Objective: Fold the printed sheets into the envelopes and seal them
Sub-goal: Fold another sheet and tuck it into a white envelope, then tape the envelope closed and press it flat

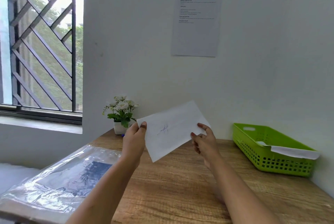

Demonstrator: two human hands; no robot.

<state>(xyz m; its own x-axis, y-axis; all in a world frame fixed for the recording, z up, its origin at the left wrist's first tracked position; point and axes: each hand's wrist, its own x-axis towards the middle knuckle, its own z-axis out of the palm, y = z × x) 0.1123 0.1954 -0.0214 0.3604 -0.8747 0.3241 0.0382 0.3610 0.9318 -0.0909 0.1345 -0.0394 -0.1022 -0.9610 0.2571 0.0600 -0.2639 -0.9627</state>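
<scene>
A white envelope (172, 130) with a faint ink scribble on its face is held up in the air above the wooden table (180, 187), tilted with its right end higher. My left hand (134, 137) grips its left end, thumb on the front. My right hand (203, 138) pinches its lower right edge. Whether a sheet is inside cannot be seen. A clear plastic sleeve (63, 178) holding printed sheets lies flat at the table's left side.
A green plastic basket (253, 151) sits at the right against the wall, with white paper (294, 152) draped over its front rim. A small potted plant (121, 115) with white flowers stands at the back left corner. A window is at left.
</scene>
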